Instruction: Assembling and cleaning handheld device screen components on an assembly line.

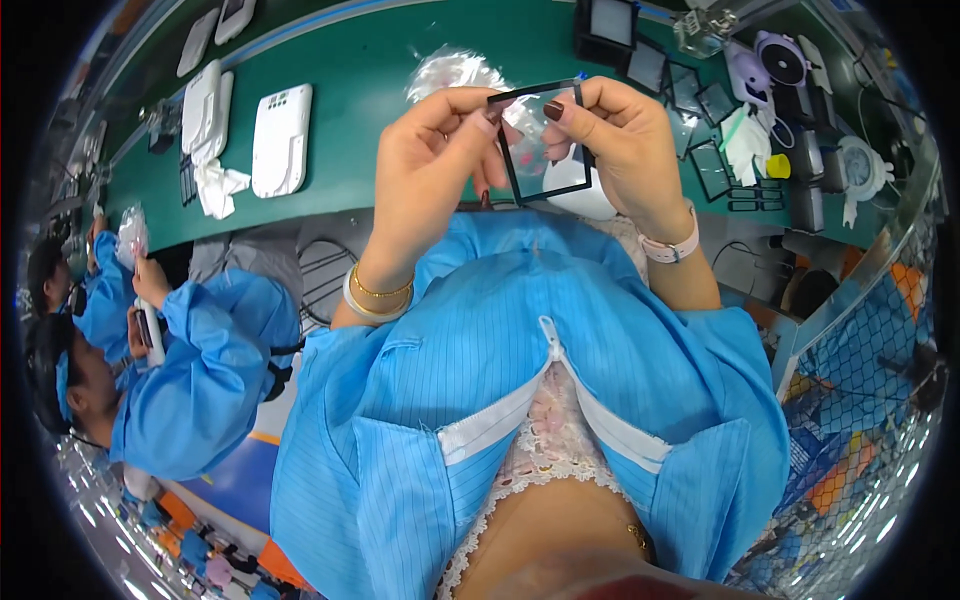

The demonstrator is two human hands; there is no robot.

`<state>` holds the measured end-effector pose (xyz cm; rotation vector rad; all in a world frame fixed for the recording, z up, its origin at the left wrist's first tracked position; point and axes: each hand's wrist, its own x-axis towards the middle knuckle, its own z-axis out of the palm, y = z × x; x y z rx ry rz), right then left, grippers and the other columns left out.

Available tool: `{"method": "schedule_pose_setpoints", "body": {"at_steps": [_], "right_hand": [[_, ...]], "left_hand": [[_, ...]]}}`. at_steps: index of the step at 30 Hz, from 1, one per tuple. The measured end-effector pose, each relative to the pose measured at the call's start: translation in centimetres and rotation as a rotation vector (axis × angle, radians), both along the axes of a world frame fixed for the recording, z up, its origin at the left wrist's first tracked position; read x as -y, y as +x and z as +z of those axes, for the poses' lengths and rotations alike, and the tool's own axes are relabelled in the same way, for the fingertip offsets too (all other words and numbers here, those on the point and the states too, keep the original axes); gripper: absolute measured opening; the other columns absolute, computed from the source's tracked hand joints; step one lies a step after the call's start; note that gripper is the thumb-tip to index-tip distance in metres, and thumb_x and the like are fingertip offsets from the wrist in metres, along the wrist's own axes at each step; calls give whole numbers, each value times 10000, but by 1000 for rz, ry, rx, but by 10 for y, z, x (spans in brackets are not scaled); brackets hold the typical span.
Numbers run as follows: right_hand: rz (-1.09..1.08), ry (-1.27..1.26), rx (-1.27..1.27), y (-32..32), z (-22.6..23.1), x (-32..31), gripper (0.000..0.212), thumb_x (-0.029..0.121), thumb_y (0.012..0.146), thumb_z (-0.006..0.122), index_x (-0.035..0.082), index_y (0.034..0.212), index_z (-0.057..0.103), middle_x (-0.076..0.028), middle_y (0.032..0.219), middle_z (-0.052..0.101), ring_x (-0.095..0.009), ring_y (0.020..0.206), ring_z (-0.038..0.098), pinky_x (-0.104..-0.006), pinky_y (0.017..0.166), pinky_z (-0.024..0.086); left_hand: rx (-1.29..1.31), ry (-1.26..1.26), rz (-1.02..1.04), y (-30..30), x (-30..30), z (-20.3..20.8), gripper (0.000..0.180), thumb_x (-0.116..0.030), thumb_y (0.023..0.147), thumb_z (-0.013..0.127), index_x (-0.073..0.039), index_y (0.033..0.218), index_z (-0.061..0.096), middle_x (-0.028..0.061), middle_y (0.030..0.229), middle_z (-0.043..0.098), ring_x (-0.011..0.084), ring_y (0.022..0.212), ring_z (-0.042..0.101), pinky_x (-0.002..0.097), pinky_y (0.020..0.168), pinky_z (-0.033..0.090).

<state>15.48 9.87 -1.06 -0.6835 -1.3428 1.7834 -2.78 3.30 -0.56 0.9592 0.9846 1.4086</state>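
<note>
Between both hands I hold up a clear square panel with a black border (554, 188), tilted above the near edge of the green table. My left hand (430, 160) pinches its left edge near the upper corner. On the other side, my right hand (630, 140) grips the upper right edge, thumb on the face. Through the see-through middle some of my fingers show. A crumpled clear plastic wrapper (455, 72) lies on the table behind my left hand. Below the panel, a rounded white object (590, 198) is partly hidden by it and my right hand.
On the green table (345, 90), white plastic housings (283, 140) lie at left beside a white cloth (217, 187). At right are more black-framed panels (709, 168), a white glove (746, 145), a yellow round piece (778, 166) and a purple fan-like device (780, 58). Co-workers in blue (215, 370) sit at left.
</note>
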Motion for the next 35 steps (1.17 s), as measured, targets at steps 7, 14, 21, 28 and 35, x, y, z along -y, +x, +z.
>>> {"method": "schedule_pose_setpoints", "body": {"at_steps": [7, 14, 21, 28, 35], "right_hand": [[61, -25, -17, -5, 0, 12, 152, 86, 922, 568, -49, 990, 571, -115, 807, 665, -154, 700, 654, -261, 627, 540], [37, -9, 13, 4, -3, 14, 157, 105, 928, 568, -48, 964, 573, -124, 788, 666, -158, 673, 653, -271, 610, 549], [59, 112, -10, 8, -8, 17, 136, 73, 923, 568, -52, 975, 581, -111, 825, 668, -151, 737, 660, -258, 663, 547], [10, 263, 40, 9, -2, 18, 270, 28, 897, 589, -56, 1146, 526, -99, 864, 666, -143, 784, 656, -242, 706, 533], [21, 709, 197, 19, -7, 23, 595, -22, 831, 647, -47, 1330, 325, -138, 1026, 671, -238, 975, 659, -283, 856, 499]], "left_hand": [[-35, -47, -106, -19, 8, -2, 175, -68, 939, 506, 62, 994, 609, 100, 796, 642, 113, 605, 610, 222, 487, 481], [50, -12, -157, -17, 8, -8, 200, -70, 938, 507, 72, 1037, 607, 99, 793, 646, 125, 639, 631, 232, 515, 501], [235, -188, -307, -19, 3, -19, 172, -114, 927, 532, 19, 1002, 613, 56, 779, 628, 97, 613, 590, 221, 536, 448], [463, -311, -406, -8, -1, -17, 142, -166, 925, 559, -31, 913, 601, 15, 777, 610, 56, 605, 522, 199, 536, 395], [320, -220, -476, -10, -10, -34, 188, -217, 921, 589, -33, 889, 613, -18, 778, 593, 20, 625, 473, 185, 507, 361]]}}
